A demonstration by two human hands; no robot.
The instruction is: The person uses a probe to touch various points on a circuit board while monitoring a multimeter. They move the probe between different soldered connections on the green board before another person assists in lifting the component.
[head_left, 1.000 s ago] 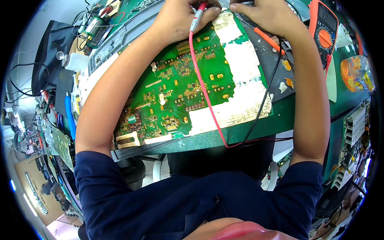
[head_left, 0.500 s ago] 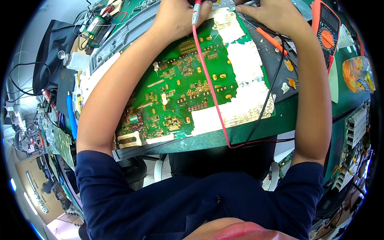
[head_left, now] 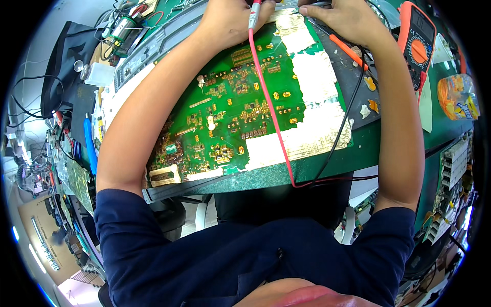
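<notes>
Across the bench lies a large green circuit board (head_left: 240, 102), tilted, with bare white-and-gold areas along its right and near edges. At its far edge my left hand (head_left: 231, 21) is closed on a red test probe (head_left: 253, 16); the fingertips are cut off by the top of the view. A red lead (head_left: 270, 107) hangs from that probe over the board. Beyond the far right corner, my right hand (head_left: 350, 21) is closed, its thumb against a slim dark probe, mostly hidden. The black lead (head_left: 346, 115) runs up toward that hand.
An orange multimeter (head_left: 418, 43) stands right of my right forearm, with a plastic bag of orange and yellow items (head_left: 458, 97) nearby. An orange-handled tool (head_left: 348, 51) and crumbs lie on a dark mat. A grey frame (head_left: 153, 38) and small bottle (head_left: 99, 75) are left.
The view has shifted slightly. My left hand and the red probe appear a little farther right; both hands keep their grip at the board's far edge.
</notes>
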